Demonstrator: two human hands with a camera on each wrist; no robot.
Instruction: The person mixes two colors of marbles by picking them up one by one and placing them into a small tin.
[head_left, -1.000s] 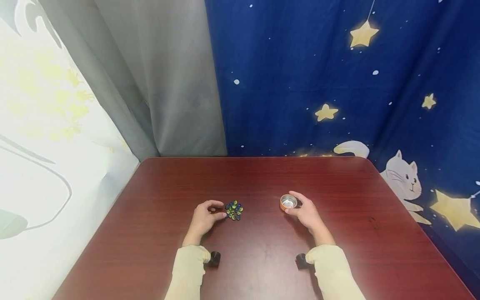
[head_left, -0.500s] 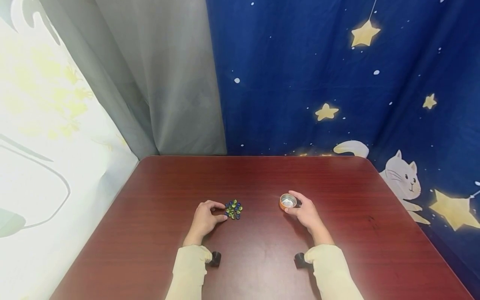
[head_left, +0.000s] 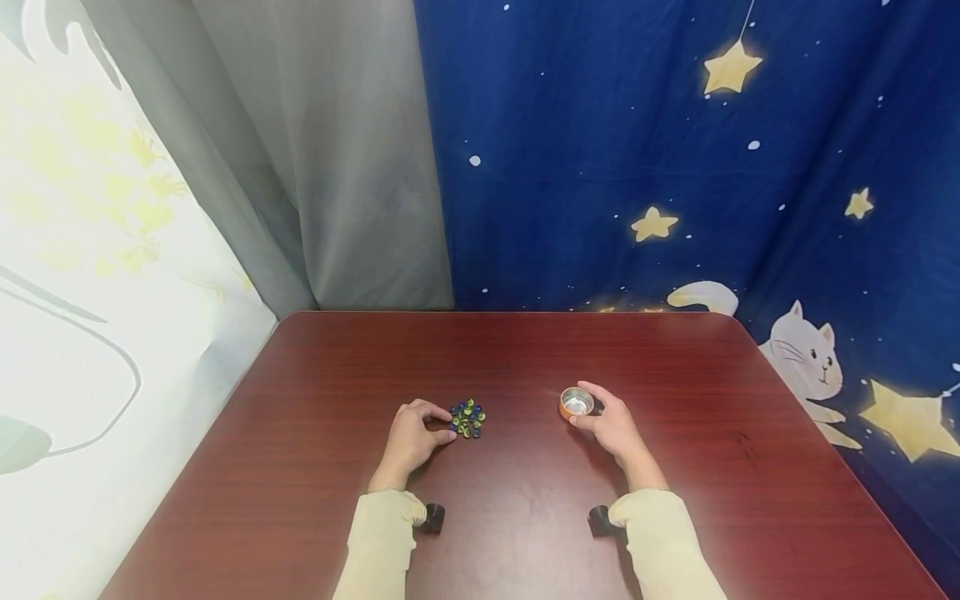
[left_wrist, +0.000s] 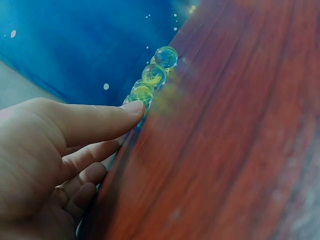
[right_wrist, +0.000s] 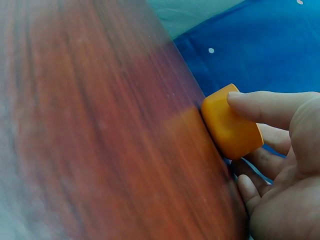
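Note:
A cluster of glass marbles, clear with yellow-green and blue swirls, lies on the dark red table. My left hand is at the cluster's left edge, thumb and forefinger spread apart around that side. In the left wrist view, the thumb tip overlaps the nearest marbles; the forefinger's tip is hidden there. To the right, my right hand grips a small round tin, orange outside and silvery inside, with its open top up. The thumb presses the orange side in the right wrist view.
The wood-grain table stretches out on all sides of the hands. Behind its far edge hang a grey curtain and a blue star-patterned curtain. Black wrist straps show at both sleeves.
My left hand has edged slightly right against the marbles, its thumb drawn closer to them. The right hand and the tin stay in place.

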